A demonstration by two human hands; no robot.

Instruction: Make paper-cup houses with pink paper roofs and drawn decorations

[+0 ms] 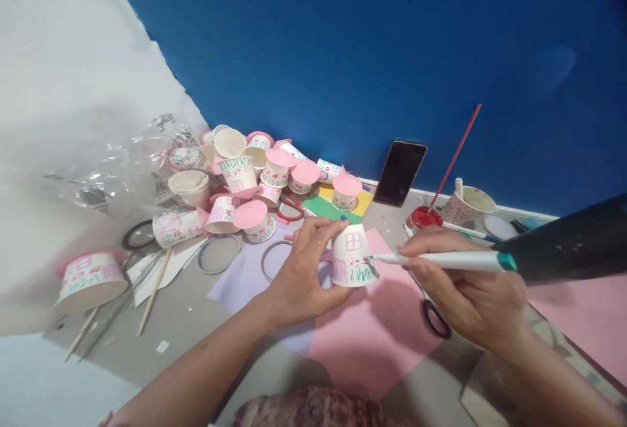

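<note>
My left hand (309, 269) grips a small white paper cup (351, 254), which is held upside down with its wide rim at the bottom. A pink window, a pink door shape, red flowers and green grass strokes are drawn on the cup's side. Between the fingers of my right hand (460, 286) is a white marker (450, 261) with a green end. The marker's tip meets the cup's right side, or comes very close, near the red flowers. Beneath the cup lie a pink paper sheet (377, 342) and a lilac sheet (240, 283).
Several decorated cups with pink paper discs (279, 158) crowd the back left. A phone (400, 173) leans on the blue wall. To its right are a red paint pot (424, 218) with a stick and a patterned cup (467, 205). Scissors (435, 319) lie by my right hand.
</note>
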